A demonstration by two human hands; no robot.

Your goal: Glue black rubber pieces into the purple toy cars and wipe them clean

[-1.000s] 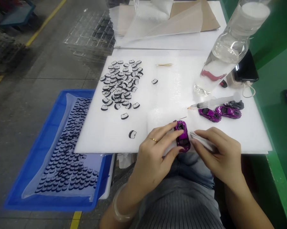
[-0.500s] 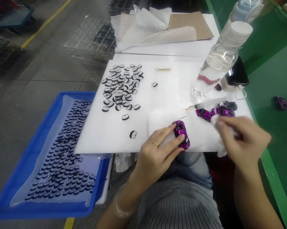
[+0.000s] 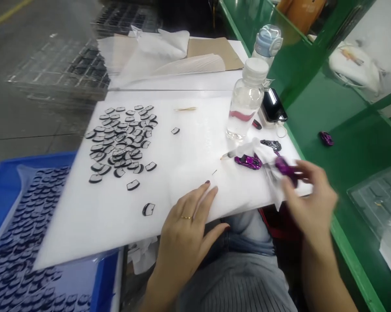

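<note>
A: Head view. Right hand?
B: Right hand (image 3: 307, 190) at the board's near right: thumb and fingers pinched on a glossy purple toy car (image 3: 284, 169). Motion blur; car's details smeared, one end behind the fingers.
A: Left?
B: Left hand (image 3: 189, 232) over the near edge of the smooth white board (image 3: 195, 143), fingers loosely apart, nothing held. Can't tell whether the fingertips press down.
A: Around the held car?
B: Thin, crumpled white tissue (image 3: 273, 186) just beside it, partly covering a slim pointed tool (image 3: 227, 155). Left of it, a second purple car (image 3: 248, 162), sleek, shiny; beyond, a dark textured piece (image 3: 271, 144).
A: Farther out?
B: Clear ribbed-cap bottle (image 3: 245, 97), far right, hiding part of a blue-topped one (image 3: 266, 41). Left, scattered curved black-rimmed pieces (image 3: 120, 143), overlapping, hard to count. Blue plastic tray (image 3: 101, 277), near left, cut off by the frame.
</note>
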